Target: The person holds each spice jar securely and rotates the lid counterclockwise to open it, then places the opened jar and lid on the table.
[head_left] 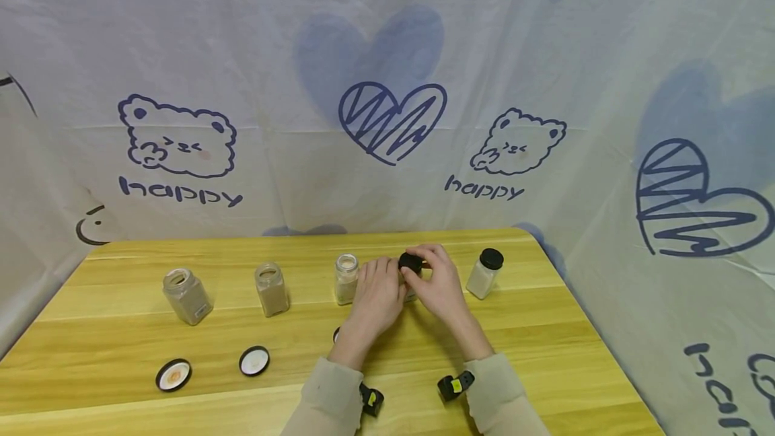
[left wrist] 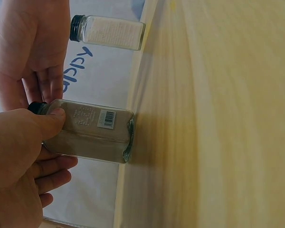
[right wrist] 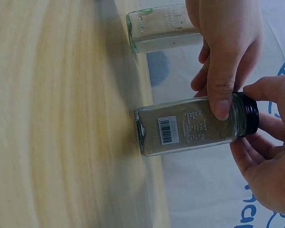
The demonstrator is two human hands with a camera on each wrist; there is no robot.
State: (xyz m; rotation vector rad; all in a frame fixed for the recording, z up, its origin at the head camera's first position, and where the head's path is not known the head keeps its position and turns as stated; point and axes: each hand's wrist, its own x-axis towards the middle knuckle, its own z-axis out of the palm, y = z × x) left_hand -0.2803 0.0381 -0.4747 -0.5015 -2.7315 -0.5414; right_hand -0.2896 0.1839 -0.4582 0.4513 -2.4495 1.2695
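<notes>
A square glass spice jar (right wrist: 180, 126) with brownish powder and a barcode label stands upright between both hands. My left hand (head_left: 380, 288) grips its body, thumb along the near side. With the fingers and thumb of my right hand (head_left: 438, 281), I grip the black lid (right wrist: 249, 114) on its neck. In the head view the hands cover most of this jar. Just left of it is an uncapped jar of pale powder (head_left: 346, 284). To the right stands a jar of whitish contents (head_left: 482, 279) with its black lid on.
Two more uncapped jars of powder, one at far left (head_left: 189, 300) and one nearer (head_left: 274, 296), stand on the wooden table (head_left: 545, 369). Black-rimmed lids lie in front, at left (head_left: 173, 375) and centre-left (head_left: 254, 360); another is partly behind the left wrist. A printed cloth (head_left: 290, 173) hangs behind.
</notes>
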